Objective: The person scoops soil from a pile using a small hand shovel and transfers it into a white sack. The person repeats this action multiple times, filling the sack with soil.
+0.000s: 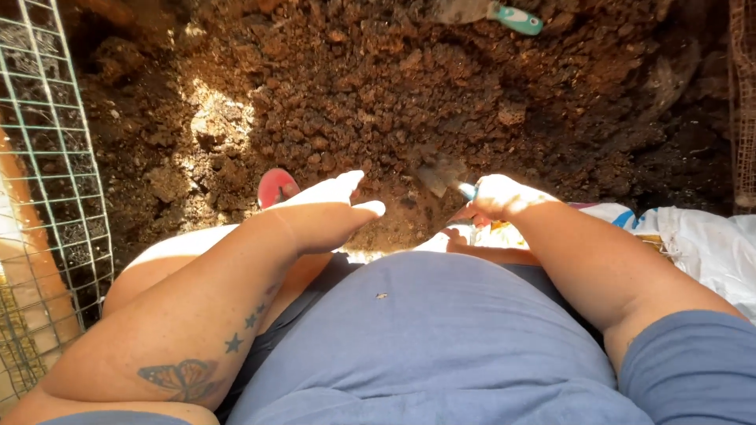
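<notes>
Two hands over dug soil (409, 102).
Right hand (500, 197): closed round a trowel (442, 175), blade in the soil just ahead. Left hand (335, 206): open, fingers extended, empty, above the soil near a red sandal (276, 186). Wire mesh (47, 157) left; second trowel (504, 14) at top.

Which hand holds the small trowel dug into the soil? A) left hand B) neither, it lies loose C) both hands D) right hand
D: the right hand is closed around the handle of the small trowel, whose blade points into the loose brown soil, while the left hand is spread open with nothing in it; a second, teal-handled tool lies untouched at the top of the view.
</notes>
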